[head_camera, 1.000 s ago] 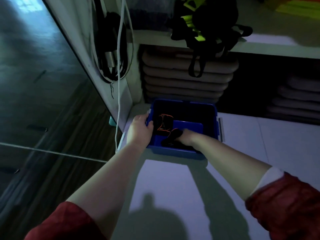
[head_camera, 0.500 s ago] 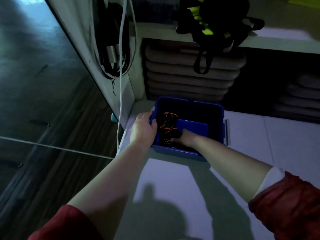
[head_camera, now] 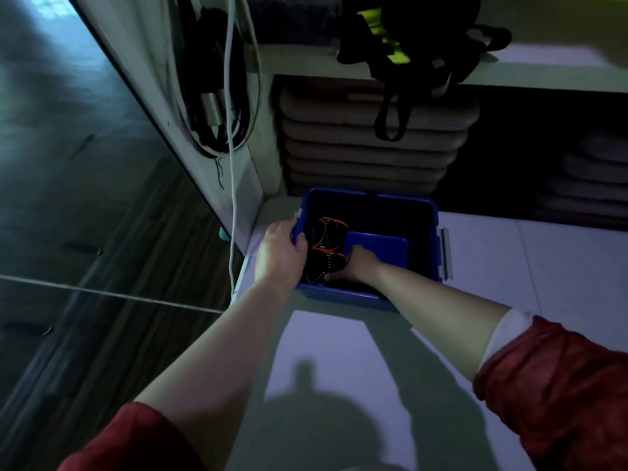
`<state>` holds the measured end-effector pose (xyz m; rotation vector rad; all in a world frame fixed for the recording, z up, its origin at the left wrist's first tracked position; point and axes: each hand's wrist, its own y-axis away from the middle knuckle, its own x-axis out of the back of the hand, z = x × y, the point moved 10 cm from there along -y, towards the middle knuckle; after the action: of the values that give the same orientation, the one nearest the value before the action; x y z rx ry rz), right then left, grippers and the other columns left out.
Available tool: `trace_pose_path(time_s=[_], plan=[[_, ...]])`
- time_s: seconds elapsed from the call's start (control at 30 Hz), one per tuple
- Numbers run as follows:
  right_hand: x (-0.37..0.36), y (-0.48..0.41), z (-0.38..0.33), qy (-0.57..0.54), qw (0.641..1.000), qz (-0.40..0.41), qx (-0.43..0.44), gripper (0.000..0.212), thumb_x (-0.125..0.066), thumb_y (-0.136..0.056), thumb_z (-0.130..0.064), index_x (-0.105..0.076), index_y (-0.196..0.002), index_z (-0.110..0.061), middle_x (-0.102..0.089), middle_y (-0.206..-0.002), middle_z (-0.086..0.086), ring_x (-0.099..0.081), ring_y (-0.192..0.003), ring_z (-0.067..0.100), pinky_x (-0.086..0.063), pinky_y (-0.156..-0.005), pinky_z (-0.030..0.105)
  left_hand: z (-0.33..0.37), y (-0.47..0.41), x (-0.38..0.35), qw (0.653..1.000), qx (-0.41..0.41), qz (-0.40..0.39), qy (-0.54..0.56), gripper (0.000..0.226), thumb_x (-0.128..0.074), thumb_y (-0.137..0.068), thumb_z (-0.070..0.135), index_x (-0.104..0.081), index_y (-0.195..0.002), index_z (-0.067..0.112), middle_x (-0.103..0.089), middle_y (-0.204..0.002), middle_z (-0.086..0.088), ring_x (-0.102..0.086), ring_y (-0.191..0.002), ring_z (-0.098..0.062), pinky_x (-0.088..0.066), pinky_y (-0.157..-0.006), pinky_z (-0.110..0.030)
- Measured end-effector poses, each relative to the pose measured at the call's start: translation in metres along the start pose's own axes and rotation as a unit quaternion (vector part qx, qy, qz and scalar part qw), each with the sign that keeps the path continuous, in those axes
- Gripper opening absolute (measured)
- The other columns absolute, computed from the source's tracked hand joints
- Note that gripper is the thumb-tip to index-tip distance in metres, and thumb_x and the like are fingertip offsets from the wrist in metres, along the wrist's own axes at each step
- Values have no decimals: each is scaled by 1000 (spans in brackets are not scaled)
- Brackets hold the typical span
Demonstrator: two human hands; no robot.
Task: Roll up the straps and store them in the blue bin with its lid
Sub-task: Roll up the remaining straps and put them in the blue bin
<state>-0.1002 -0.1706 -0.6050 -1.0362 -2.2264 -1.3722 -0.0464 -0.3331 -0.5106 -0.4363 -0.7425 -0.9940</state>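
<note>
1. Nearest the camera: two forearms in pushed-up red sleeves [head_camera: 560, 396] reach forward over a pale surface [head_camera: 339, 351]; a dark shadow falls across it short of the blue bin [head_camera: 436, 232].
2. Left hand [head_camera: 278, 256] clamps the blue bin's left rim, fingers curled over the edge and thumb side outside the wall.
3. Right hand [head_camera: 355, 266] is down inside the blue bin by its near wall, fingers closed around the rolled straps [head_camera: 323, 243]; the grip is partly hidden by the wall and by darkness.
4. Rolled straps: black coils with orange edging, in the left half of the blue bin's interior. How many rolls, cannot tell.
5. A flat blue piece [head_camera: 377, 246] lies inside the blue bin, right of the straps and touching the right hand. Whether it is the lid, cannot tell.
6. Left of the blue bin: a white panel [head_camera: 149, 79] carrying hung black cables [head_camera: 210, 96] and a white cord [head_camera: 232, 164] that drops past the bin's left corner.
7. Behind the blue bin: stacked beige pads [head_camera: 373, 147] under a shelf [head_camera: 543, 76].
8. On that shelf, above the blue bin: a black and yellow-green bundle [head_camera: 414, 39], one loop hanging in front of the pads; cut off at the frame top.
</note>
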Motion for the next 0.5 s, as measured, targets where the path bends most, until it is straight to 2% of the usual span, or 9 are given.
trace_pose_path(time_s=[0.1, 0.23, 0.3, 0.33, 0.43, 0.5], plan=[[0, 1, -8, -5, 1000, -8, 29, 67, -80, -76, -33, -47, -129, -8, -58, -130, 10, -54, -119, 25, -37, -76, 22, -1, 0, -1, 1000, 5, 2, 6, 36, -51, -91, 21, -57, -126, 14, -58, -123, -8, -58, -106, -26, -48, -94, -38], [-2, 3, -18, -15, 997, -21, 74, 61, -79, -77, -30, -51, -127, -11, -60, -130, 8, -56, -118, 23, -40, -80, 20, -2, 1, -2, 1000, 6, -4, 8, 35, -52, -91, 20, -57, -125, 13, -57, -123, -10, -58, -106, -28, -48, -94, -40], [-1, 7, -19, -12, 995, -39, 94, 49, -77, -80, -30, -53, -121, -15, -60, -120, 3, -58, -104, 16, -39, -68, 15, 0, 2, -1, 1000, 3, -7, 9, 34, -52, -91, 19, -57, -124, 12, -57, -122, -11, -57, -107, -28, -47, -95, -42], [0, 8, -17, -11, 994, -40, 99, 46, -76, -80, -32, -54, -116, -16, -59, -116, 2, -57, -96, 14, -40, -67, 15, 0, 2, -1, 1000, 3, -8, 8, 35, -52, -91, 20, -57, -125, 12, -57, -123, -11, -57, -108, -28, -47, -96, -42], [9, 9, -5, -21, 995, -9, 98, 53, -79, -76, -34, -56, -116, -9, -61, -112, 8, -57, -99, 20, -45, -84, 29, 1, 5, 1, 1000, 7, -13, -1, 37, -51, -92, 21, -55, -128, 12, -56, -127, -11, -56, -111, -28, -47, -97, -40], [14, 15, -3, -47, 993, 1, 111, 49, -81, -75, -29, -59, -115, -10, -64, -99, 6, -59, -90, 18, -46, -81, 29, 1, 10, 1, 1000, 13, -16, -1, 37, -51, -92, 21, -55, -128, 12, -55, -127, -11, -57, -110, -29, -47, -96, -39]])
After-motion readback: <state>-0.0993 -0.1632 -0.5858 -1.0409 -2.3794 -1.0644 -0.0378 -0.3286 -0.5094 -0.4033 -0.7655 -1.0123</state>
